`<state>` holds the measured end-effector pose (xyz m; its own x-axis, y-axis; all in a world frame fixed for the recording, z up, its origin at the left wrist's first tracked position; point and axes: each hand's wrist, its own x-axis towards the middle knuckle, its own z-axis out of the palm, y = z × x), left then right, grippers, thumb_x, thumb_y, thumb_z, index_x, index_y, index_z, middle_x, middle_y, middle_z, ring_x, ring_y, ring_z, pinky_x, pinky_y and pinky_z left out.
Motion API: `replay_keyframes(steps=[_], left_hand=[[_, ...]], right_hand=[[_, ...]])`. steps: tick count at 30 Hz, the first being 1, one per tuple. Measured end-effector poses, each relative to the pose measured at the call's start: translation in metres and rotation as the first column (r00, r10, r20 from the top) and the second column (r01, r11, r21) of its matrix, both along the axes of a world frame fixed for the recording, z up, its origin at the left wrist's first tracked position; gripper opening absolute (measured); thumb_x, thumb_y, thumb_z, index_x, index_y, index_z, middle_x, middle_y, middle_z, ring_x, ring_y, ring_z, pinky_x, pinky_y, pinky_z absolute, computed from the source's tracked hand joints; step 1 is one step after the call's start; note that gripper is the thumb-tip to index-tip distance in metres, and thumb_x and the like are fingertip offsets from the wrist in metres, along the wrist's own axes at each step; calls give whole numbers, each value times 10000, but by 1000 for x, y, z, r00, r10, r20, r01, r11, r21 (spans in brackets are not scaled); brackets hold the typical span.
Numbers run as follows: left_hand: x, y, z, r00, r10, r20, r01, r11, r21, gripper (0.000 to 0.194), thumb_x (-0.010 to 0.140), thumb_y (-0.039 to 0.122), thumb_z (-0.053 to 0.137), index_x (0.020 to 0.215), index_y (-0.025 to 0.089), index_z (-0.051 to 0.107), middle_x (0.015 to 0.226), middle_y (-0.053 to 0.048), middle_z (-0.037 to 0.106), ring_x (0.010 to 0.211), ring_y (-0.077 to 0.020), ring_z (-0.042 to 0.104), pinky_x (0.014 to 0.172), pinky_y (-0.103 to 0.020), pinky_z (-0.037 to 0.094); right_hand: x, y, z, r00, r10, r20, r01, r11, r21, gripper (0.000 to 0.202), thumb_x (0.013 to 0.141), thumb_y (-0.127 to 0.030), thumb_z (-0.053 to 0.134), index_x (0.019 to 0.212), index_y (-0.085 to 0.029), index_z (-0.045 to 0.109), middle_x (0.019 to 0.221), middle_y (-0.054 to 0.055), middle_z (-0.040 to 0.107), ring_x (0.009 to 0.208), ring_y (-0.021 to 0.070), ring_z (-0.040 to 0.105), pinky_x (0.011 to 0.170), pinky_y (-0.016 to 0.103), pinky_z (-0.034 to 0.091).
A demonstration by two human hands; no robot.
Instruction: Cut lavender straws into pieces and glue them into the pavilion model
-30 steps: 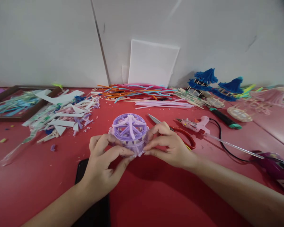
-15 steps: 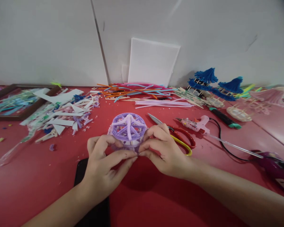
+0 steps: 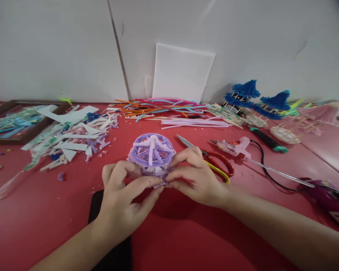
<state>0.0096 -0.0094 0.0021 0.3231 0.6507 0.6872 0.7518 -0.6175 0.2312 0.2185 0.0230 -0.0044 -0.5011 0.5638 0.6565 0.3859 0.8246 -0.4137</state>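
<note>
A round purple craft piece (image 3: pixel 152 150) with pale spokes rising to a peak is held between both hands, above the red table. My left hand (image 3: pixel 125 194) grips its left and lower side, thumb and forefinger closed at the near bottom edge. On the opposite side, my right hand (image 3: pixel 196 178) has its fingers curled against the piece, its thumb near the left fingertips. Small purple bits show between the fingertips. The underside of the piece is mostly hidden by my fingers.
Scissors (image 3: pixel 222 163) and a pink glue gun (image 3: pixel 235 147) lie right. A dark phone (image 3: pixel 115 252) is under my left forearm. Colored pipe cleaners (image 3: pixel 164 108) lie behind, scraps (image 3: pixel 73 135) and a brown frame (image 3: pixel 25 140) left. Blue-roofed models (image 3: pixel 245 90) stand at back right.
The purple piece has tilted slightly and turned a little between my fingers, showing more of its lower ring and the bits at the near edge. Both hands keep their hold.
</note>
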Motion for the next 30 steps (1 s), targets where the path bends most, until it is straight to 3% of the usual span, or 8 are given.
replay_keyframes(steps=[7,13,15,18,20,25,27,30], left_hand=[[-1,0,0,1000,-15,14,16,1000,-16,145,766,216,695,850,334,708,797,-23,529,767,-204,540,691,-414,390],[0,0,1,1000,-14,9,14,1000,-7,150,771,225,681,858,348,687,802,-14,522,764,-203,538,693,-412,381],[-1,-2,1,999,-32,10,32,999,-35,187,760,197,665,891,329,645,818,-15,516,781,-215,525,705,-424,375],[-6,-6,0,985,-85,150,102,989,-106,254,731,160,594,944,264,501,897,-44,475,879,-257,486,749,-466,390],[-8,-6,-2,969,-79,236,108,988,-114,345,707,154,581,983,248,397,997,-77,417,1004,-290,448,809,-496,412],[-9,5,-8,978,38,207,7,978,-210,688,682,264,696,1190,256,232,1302,-171,315,1314,-379,306,1019,-598,349],[-12,11,-14,975,104,197,-38,949,-314,892,625,397,766,1280,235,183,1337,-201,311,1299,-411,354,1000,-617,384],[-21,17,-24,966,109,233,21,869,-494,1066,555,460,803,1370,244,151,1325,-192,410,1187,-400,517,905,-573,491]], right_hand=[[-4,-2,0,1000,4,16,-5,1000,27,90,888,-189,597,835,-203,668,858,27,621,853,162,547,836,351,441],[-8,-5,3,998,-49,-31,46,994,-100,102,873,-208,619,786,-218,671,835,26,618,873,178,546,815,360,442],[-7,-5,3,999,-41,-22,39,996,-75,45,852,-211,654,823,-221,686,867,24,628,890,173,558,843,358,428],[-4,-3,0,1000,-12,-17,12,1000,-7,94,827,-233,689,920,-227,699,926,25,628,904,164,578,875,360,411],[-3,-1,-3,1000,-13,-19,13,1000,21,103,830,-248,687,929,-242,712,955,30,612,929,165,576,879,363,410],[-3,2,-10,998,-33,-44,34,999,10,81,824,-302,700,879,-305,759,968,28,559,960,173,549,874,371,410],[-4,2,-10,997,-44,-59,41,998,-39,77,809,-307,714,865,-313,766,976,29,542,966,179,540,877,383,414],[-6,-1,-7,994,-64,-92,50,989,-141,52,783,-282,739,821,-294,772,976,33,520,972,188,530,886,401,424]])
